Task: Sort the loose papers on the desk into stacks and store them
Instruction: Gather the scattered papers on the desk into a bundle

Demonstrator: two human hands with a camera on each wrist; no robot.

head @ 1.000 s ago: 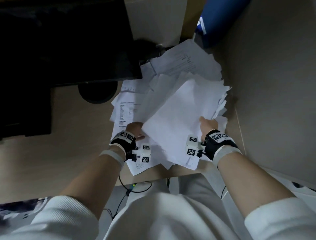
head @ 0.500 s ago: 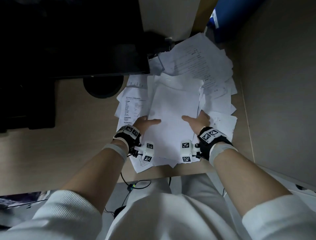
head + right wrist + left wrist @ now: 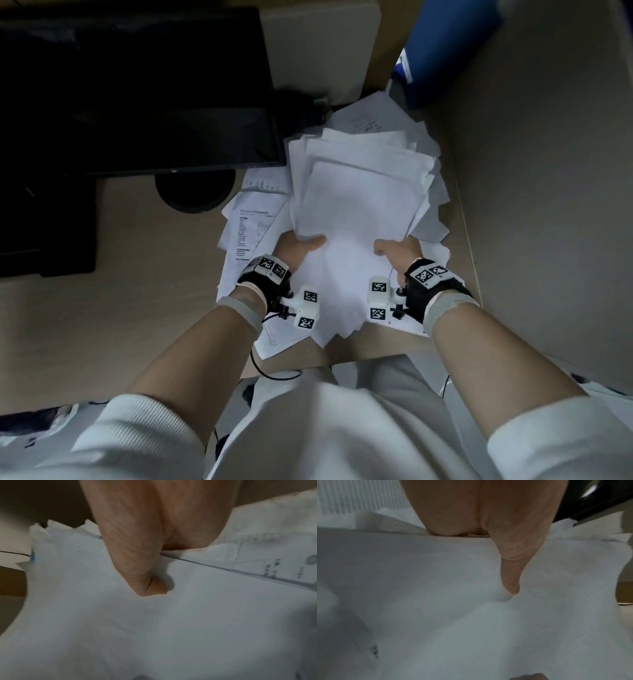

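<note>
A thick, uneven bundle of white papers is held up over the desk in the head view. My left hand grips its left edge, thumb on top and fingers hidden under the sheets. My right hand grips the right edge the same way. In the left wrist view my left thumb presses down on the top sheet. In the right wrist view my right thumb presses on the top sheet. More loose printed sheets lie under and around the bundle.
A dark monitor with a round black base stands at the left back of the wooden desk. A blue folder leans at the back right. A beige partition wall closes the right side. Cables hang below the desk edge.
Both hands have gathered the tilted sheets into one bundle squared toward me; thumbs now clamp on top and the bundle is raised off the loose sheets.
</note>
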